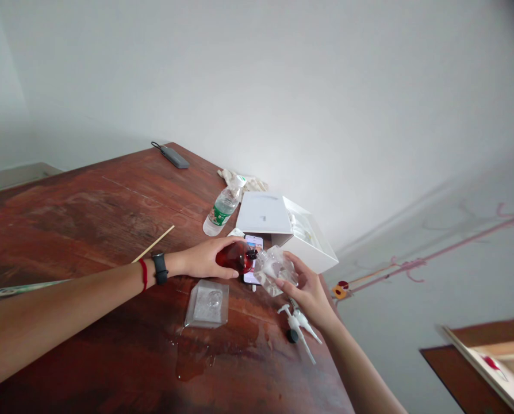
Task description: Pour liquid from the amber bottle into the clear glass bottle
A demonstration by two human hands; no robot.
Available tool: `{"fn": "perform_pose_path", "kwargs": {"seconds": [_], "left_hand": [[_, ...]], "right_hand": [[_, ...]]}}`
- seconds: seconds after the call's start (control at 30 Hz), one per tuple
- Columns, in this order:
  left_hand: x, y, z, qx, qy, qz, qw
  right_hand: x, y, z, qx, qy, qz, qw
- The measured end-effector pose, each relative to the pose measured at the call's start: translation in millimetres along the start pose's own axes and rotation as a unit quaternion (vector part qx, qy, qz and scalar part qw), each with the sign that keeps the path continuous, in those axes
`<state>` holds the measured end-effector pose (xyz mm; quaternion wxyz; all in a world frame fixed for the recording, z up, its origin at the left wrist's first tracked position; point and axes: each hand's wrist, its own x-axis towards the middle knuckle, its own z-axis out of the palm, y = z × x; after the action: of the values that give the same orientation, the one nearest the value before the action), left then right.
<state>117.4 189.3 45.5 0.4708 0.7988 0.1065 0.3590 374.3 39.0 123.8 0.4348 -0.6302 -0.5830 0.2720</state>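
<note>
On the wooden desk [88, 230], one open white box [313, 247] stands at twelve o'clock, with one water bottle [222, 210] beside it. The left hand [205, 259] grips one dark red bottle [235, 257]. The right hand [309, 286] holds one clear plastic container [275, 269], its shape hard to make out. Between them, one phone [253, 242] shows partly. Two white pumps [298, 328] and one black cap [292, 336] lie at five o'clock.

Counter: brown wooden counter [67, 230] bearing everything below
Behind: clear plastic water bottle [222, 210] left of open white cardboard box [311, 244]
Middle: flat glass smartphone [253, 244] before the box
Front: clear plastic tray [207, 303] left of white plastic pump heads [298, 328]
</note>
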Motion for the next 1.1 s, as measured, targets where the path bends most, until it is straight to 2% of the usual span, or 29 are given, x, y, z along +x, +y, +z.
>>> {"fn": "perform_pose_path", "kwargs": {"seconds": [0.47,1.1], "left_hand": [[-1,1,-0.1,-0.006,-0.002,0.003,1.000],[-1,8,-1.2,-0.019,-0.011,0.006,1.000]], "right_hand": [[5,-12,-3,-0.034,-0.015,-0.011,0.999],[6,-14,-5,-0.039,-0.016,-0.021,0.999]]}}
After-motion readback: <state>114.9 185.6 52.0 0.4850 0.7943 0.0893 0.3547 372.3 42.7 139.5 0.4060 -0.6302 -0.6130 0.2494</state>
